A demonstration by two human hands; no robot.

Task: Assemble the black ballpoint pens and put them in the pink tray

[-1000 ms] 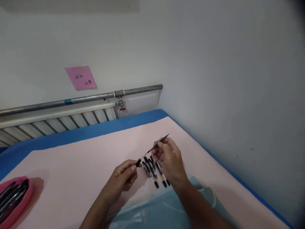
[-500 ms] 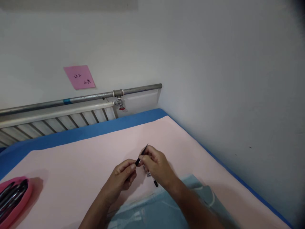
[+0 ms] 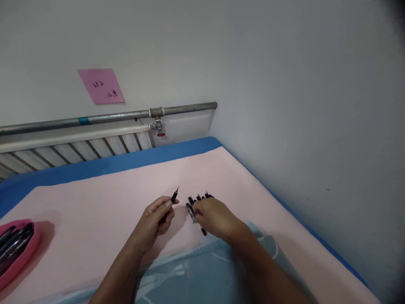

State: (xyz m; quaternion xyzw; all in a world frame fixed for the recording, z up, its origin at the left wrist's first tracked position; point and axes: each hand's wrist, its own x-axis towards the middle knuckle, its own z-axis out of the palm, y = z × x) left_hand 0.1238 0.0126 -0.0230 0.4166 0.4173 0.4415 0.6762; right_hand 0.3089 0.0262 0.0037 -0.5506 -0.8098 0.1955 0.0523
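Observation:
My left hand (image 3: pixel 158 216) pinches a black pen (image 3: pixel 174 196) with its thin point up and to the right; the lower barrel is hidden in the fingers. My right hand (image 3: pixel 212 215) is closed, its fingers curled down at a group of pens (image 3: pixel 190 212) lying side by side on the pink sheet (image 3: pixel 126 181). The hand covers part of these pens. Several dark pen ends stick out past the knuckles, and one black end shows below. What the right fingers hold, if anything, is hidden.
A pink basket (image 3: pixel 35 245) of dark pens stands at the left edge. Light blue patterned cloth (image 3: pixel 196 270) lies close to me. Behind the blue table edge (image 3: pixel 126 162) are a radiator (image 3: pixel 91 147) and a pipe (image 3: pixel 186 109). A wall (image 3: pixel 310 126) runs along the right.
My right hand has left the pen and moved down to the pens on the sheet. My left hand still holds its pen, whose thin point now shows. The view has tilted down slightly.

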